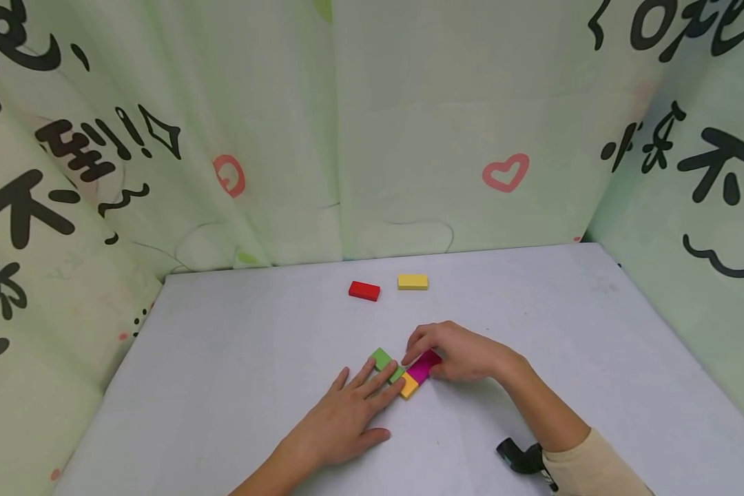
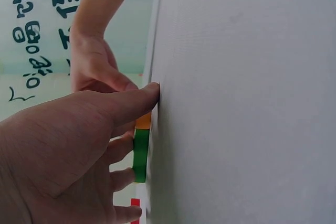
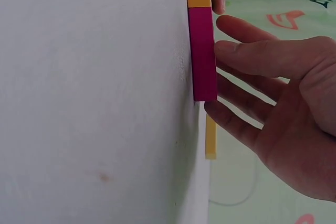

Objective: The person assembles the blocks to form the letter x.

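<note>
Three flat blocks lie together at the table's middle front: a green block, an orange block and a magenta block. My left hand lies flat on the table, its straight fingers resting on the green and orange blocks. My right hand arches over the magenta block, with its thumb and fingertips touching it. In the left wrist view the green block and orange block show edge-on under my left hand. The right wrist view has the thumb of my right hand on the magenta block.
A red block and a yellow block lie apart near the table's far edge. Pale green printed cloth hangs round the back and both sides. A black wrist device sits on my right forearm.
</note>
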`<state>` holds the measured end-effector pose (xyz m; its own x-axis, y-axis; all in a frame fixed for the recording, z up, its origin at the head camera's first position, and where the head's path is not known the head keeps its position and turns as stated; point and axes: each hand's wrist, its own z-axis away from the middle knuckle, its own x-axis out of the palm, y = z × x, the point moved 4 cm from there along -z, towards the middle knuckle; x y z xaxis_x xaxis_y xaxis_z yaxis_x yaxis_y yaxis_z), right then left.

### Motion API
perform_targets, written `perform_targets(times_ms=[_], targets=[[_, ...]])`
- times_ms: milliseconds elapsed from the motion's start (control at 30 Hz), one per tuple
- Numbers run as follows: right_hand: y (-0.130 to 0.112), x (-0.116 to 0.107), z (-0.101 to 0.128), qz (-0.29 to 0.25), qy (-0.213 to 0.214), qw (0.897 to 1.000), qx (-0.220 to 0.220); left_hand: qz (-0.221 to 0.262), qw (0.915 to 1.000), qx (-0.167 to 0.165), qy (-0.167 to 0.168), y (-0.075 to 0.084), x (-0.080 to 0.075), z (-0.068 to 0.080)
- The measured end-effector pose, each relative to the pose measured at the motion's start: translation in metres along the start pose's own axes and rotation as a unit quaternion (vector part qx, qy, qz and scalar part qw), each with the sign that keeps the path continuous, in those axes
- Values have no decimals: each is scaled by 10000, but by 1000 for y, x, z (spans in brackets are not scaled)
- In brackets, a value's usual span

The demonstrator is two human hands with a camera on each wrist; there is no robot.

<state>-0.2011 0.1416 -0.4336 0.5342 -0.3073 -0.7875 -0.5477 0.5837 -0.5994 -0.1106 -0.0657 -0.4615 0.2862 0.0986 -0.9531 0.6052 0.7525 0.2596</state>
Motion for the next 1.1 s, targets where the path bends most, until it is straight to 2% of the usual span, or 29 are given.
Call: perform_targets(times_ms=[500, 867, 1100], targets=[[-3, -1, 2, 37, 100, 9999, -21, -185, 9998, 39, 67, 1, 1, 0], [-7, -2, 4, 32, 122, 9999, 7, -286, 9992, 144, 238, 3, -2, 1], [-13, -2, 9, 75, 100, 9999, 25, -330, 9983, 302, 386, 1, -10, 2]])
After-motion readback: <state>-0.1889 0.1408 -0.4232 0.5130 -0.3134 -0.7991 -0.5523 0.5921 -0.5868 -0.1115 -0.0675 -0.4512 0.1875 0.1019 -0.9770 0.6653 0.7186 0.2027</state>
